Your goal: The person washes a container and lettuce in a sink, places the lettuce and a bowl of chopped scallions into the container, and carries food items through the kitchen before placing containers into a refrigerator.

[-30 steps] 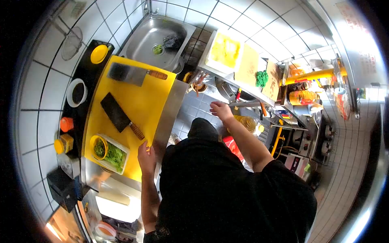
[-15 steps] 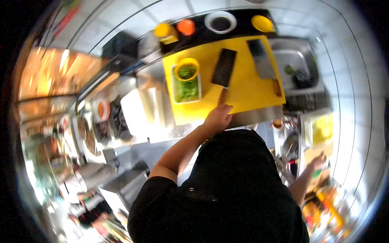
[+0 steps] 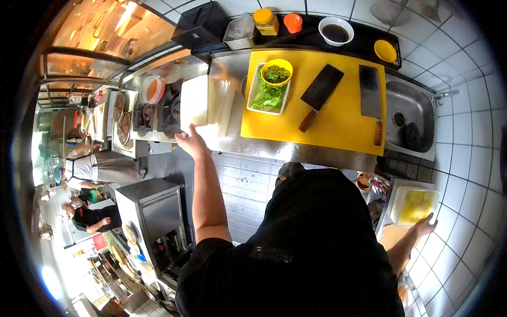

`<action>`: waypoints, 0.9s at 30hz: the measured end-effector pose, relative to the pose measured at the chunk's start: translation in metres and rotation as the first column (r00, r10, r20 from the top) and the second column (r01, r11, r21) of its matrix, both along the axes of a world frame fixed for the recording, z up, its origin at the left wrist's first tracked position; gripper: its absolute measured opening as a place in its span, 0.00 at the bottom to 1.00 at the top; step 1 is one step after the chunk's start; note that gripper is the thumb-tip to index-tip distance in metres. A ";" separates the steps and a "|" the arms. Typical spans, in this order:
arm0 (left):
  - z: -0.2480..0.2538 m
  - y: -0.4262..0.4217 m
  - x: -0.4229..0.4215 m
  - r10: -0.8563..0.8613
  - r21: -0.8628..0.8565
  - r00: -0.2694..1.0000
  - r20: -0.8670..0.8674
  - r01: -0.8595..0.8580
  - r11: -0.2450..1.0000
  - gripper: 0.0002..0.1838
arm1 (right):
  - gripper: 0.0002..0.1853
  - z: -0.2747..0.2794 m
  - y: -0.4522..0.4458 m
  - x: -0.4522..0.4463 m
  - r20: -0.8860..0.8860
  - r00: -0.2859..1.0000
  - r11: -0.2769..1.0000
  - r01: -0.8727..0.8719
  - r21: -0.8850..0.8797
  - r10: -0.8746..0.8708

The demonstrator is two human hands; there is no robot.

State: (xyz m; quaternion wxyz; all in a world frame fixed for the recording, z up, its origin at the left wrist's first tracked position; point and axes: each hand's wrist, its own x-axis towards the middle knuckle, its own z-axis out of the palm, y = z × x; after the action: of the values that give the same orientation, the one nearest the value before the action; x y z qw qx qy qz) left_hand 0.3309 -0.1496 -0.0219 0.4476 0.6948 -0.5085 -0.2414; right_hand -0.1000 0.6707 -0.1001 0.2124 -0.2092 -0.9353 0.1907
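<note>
My left hand [image 3: 194,143] is at the front edge of a stack of white plastic trays or lids [image 3: 195,103]. Its fingers are apart, and I cannot tell whether they touch the stack. Far to the right, my right hand [image 3: 424,226] is beside a white container [image 3: 417,190] holding yellow pieces, fingers apart; contact there is unclear. On the yellow cutting board [image 3: 311,140] lie a dark-bladed cleaver [image 3: 322,87] and a second cleaver [image 3: 369,95]. A white tray of lettuce [image 3: 268,96] stands at the board's left, with a yellow bowl of chopped greens [image 3: 277,72] on it.
A steel sink [image 3: 422,100] adjoins the board's right side. Along the back shelf stand a yellow-lidded jar [image 3: 266,22], an orange-lidded container [image 3: 292,22] and a bowl of dark liquid [image 3: 336,31]. Co-workers [image 3: 97,216] are at far left, beyond a steel cabinet [image 3: 150,206].
My left hand has left the cleaver's handle and moved left to the white stack. The cleaver stays on the board. My right hand is now at the container of yellow pieces. The view has shifted.
</note>
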 end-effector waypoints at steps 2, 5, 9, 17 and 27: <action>-0.024 -0.036 0.038 0.109 0.245 0.827 -0.552 0.036 0.969 0.29 | 0.42 -0.009 -0.002 -0.012 -0.041 0.997 0.997 -0.070 0.041 0.071; -0.042 -0.065 0.049 0.252 0.404 0.683 -0.685 0.068 0.912 0.29 | 0.42 0.003 -0.038 -0.016 -0.067 0.990 0.991 -0.123 0.053 0.127; -0.075 -0.096 0.074 0.240 0.416 0.521 -0.819 0.250 0.874 0.23 | 0.44 0.019 -0.073 -0.014 -0.054 0.992 0.994 -0.108 0.035 0.110; -0.057 -0.068 0.049 0.253 0.487 0.523 -0.814 0.377 0.788 0.14 | 0.40 0.036 -0.111 0.010 -0.077 0.987 0.987 -0.134 0.087 0.140; -0.041 -0.058 0.023 0.242 0.414 0.556 -0.795 0.207 0.886 0.15 | 0.40 0.028 -0.110 0.006 -0.134 0.978 0.987 -0.159 0.015 0.160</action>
State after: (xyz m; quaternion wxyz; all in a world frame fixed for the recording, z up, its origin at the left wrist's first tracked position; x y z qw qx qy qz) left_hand 0.3543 -0.2081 -0.0627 0.4567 0.5884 -0.1563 -0.6487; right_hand -0.0936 0.5602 -0.0719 0.2596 -0.1197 -0.9329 0.2191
